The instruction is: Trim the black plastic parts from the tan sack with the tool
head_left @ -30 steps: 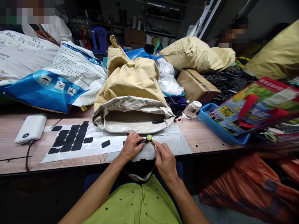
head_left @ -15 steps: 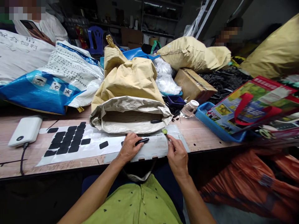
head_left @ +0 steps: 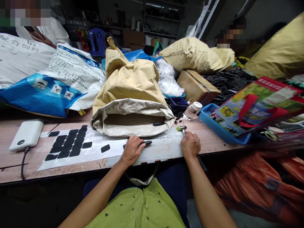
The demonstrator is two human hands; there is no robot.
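Note:
My left hand (head_left: 131, 150) rests on the pale grey plastic strip (head_left: 159, 151) at the table's front edge, closed on a thin black part (head_left: 145, 143) that sticks out to the right. My right hand (head_left: 190, 146) is closed on a slim metal tool (head_left: 184, 133) whose tip carries a small yellow-green round piece (head_left: 178, 128), held over the wooden table (head_left: 204, 136) to the right of the strip. A white backing sheet (head_left: 71, 152) with several black oval pads (head_left: 68, 144) lies left of my left hand.
An open tan woven sack (head_left: 133, 95) stands just behind my hands. A white power bank (head_left: 26, 134) lies at the left. A clear bottle (head_left: 193, 110), a blue tray (head_left: 220, 129) with a printed bag, a cardboard box (head_left: 197, 86) and more sacks crowd the back.
My right hand has drawn away from the left, carrying the tool and the yellow-green piece to the right. The left hand has stayed put with the black part.

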